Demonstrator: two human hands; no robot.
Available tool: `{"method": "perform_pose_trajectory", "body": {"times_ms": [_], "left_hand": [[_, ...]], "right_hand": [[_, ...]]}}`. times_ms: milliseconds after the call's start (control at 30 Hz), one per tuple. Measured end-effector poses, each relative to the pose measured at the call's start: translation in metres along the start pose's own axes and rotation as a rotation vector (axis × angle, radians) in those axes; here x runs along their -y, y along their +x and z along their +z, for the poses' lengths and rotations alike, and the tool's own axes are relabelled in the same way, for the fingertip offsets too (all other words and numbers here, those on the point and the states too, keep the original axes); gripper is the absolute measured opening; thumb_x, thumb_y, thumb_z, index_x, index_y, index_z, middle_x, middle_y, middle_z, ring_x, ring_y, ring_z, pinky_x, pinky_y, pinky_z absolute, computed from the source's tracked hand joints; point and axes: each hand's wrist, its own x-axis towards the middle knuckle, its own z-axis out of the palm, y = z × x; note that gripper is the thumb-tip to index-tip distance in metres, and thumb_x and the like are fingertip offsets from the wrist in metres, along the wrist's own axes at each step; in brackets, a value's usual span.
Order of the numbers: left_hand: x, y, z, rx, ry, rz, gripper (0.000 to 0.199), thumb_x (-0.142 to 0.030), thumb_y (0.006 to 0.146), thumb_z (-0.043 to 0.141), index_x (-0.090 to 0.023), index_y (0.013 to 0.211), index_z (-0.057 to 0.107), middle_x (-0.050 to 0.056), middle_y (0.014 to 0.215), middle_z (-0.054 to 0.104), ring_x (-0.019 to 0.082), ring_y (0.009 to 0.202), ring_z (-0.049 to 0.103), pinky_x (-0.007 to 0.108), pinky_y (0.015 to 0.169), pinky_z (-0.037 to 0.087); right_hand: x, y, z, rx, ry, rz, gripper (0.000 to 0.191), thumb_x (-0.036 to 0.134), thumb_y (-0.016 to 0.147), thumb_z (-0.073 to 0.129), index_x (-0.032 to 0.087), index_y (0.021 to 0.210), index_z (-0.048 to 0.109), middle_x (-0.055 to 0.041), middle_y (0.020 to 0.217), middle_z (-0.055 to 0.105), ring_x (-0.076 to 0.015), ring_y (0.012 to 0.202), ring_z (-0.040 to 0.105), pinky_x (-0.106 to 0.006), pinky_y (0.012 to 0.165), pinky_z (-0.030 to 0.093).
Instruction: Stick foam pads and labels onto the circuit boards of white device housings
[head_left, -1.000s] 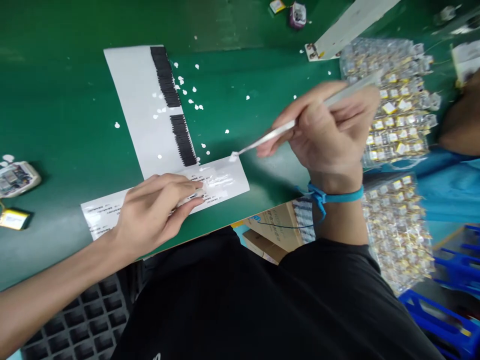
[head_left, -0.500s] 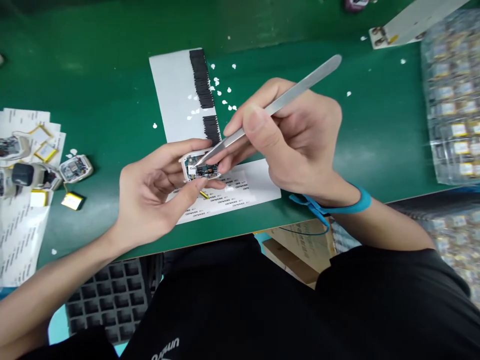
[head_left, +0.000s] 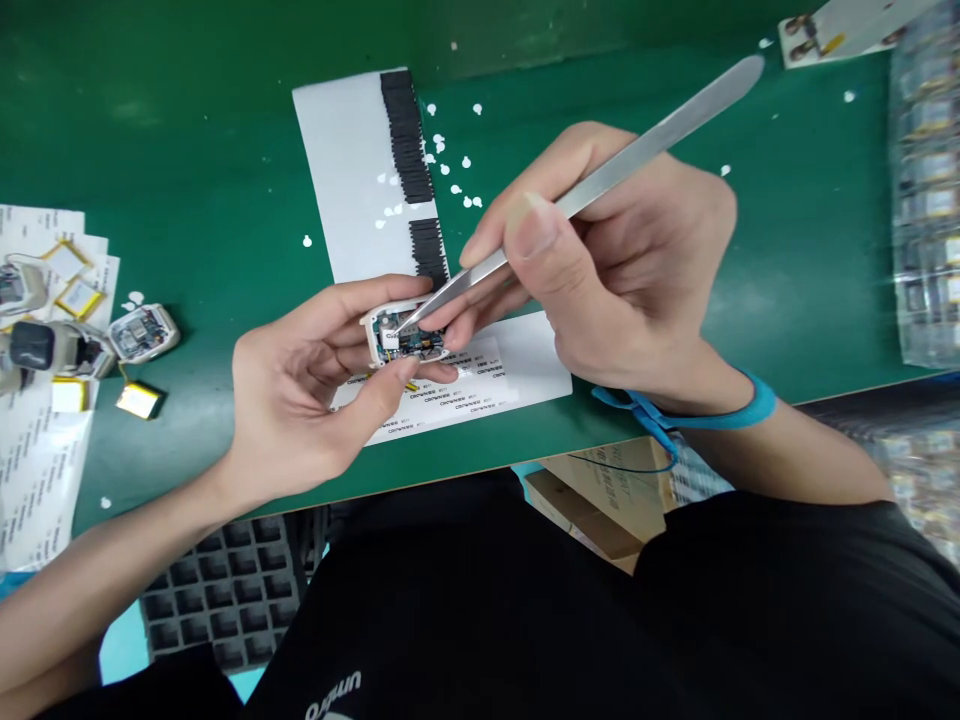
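Note:
My left hand (head_left: pixel 307 385) grips a small white device housing (head_left: pixel 373 342) by its edges, its circuit board (head_left: pixel 420 338) facing up. In my right hand (head_left: pixel 607 260) a pair of metal tweezers (head_left: pixel 637 160) is pinched between thumb and fingers. Their tips touch or hover just over a small white label (head_left: pixel 391 338) at the left of the board; contact is hard to tell. My right fingertips are close to the housing's right edge. A bit of yellow shows below the housing, behind my left thumb.
Beneath my hands lie a printed label sheet (head_left: pixel 517 385) and a white sheet (head_left: pixel 341 180) bearing black strips (head_left: pixel 405 135). White dots of paper are scattered around. Opened housings (head_left: pixel 144 332) and yellow-edged batteries (head_left: pixel 139 399) sit at left; a clear tray (head_left: pixel 930 200) stands at right.
My right hand and the tweezers have shifted slightly right and up in view, while the tips stay at the label. My left hand still holds the housing, nearly unmoved.

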Motion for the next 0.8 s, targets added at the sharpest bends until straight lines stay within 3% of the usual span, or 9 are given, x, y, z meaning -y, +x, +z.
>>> {"method": "perform_pose_trajectory", "body": {"times_ms": [133,267,533,667,800], "left_hand": [[-0.002,0.0,0.002,-0.014,0.006,0.007,0.035,-0.004,0.092,0.076,-0.015,0.125,0.073,0.005,0.108,0.083,0.023,0.09,0.083,0.029,0.078,0.073],[-0.001,-0.001,0.002,-0.019,0.027,0.011,0.034,-0.006,0.092,0.076,-0.016,0.125,0.073,0.006,0.108,0.083,0.024,0.091,0.083,0.029,0.078,0.073],[0.001,-0.003,0.002,-0.013,0.046,0.007,0.033,-0.01,0.094,0.076,-0.017,0.126,0.073,0.007,0.114,0.082,0.025,0.092,0.083,0.029,0.08,0.073],[0.001,-0.003,0.003,-0.03,0.069,0.029,0.032,-0.013,0.095,0.077,-0.018,0.127,0.073,0.008,0.113,0.082,0.025,0.096,0.083,0.028,0.08,0.072],[0.002,-0.003,0.002,-0.033,0.104,0.06,0.032,-0.015,0.097,0.075,-0.021,0.128,0.075,0.006,0.111,0.082,0.022,0.088,0.083,0.029,0.078,0.072]], "right_hand": [[-0.009,0.001,0.003,-0.044,0.102,-0.117,0.016,0.013,0.107,0.055,0.018,0.095,0.065,0.0026,0.092,0.07,-0.0108,0.077,0.078,-0.019,0.059,0.064],[-0.004,0.0,0.002,-0.009,0.009,-0.009,0.023,0.008,0.108,0.046,0.018,0.097,0.063,0.0017,0.098,0.069,-0.01,0.085,0.078,-0.02,0.066,0.066],[-0.004,-0.001,0.002,0.007,0.05,0.022,0.022,0.007,0.109,0.043,0.016,0.1,0.061,0.001,0.098,0.069,-0.0096,0.084,0.078,-0.02,0.066,0.065],[-0.015,0.001,0.003,-0.026,0.144,-0.099,0.014,0.017,0.108,0.054,0.015,0.098,0.063,0.0016,0.091,0.072,-0.0085,0.075,0.078,-0.016,0.059,0.063],[-0.019,0.0,0.009,-0.086,0.129,-0.155,0.018,0.011,0.106,0.053,0.015,0.096,0.067,0.0022,0.089,0.071,-0.0082,0.07,0.077,-0.016,0.058,0.064]]}}
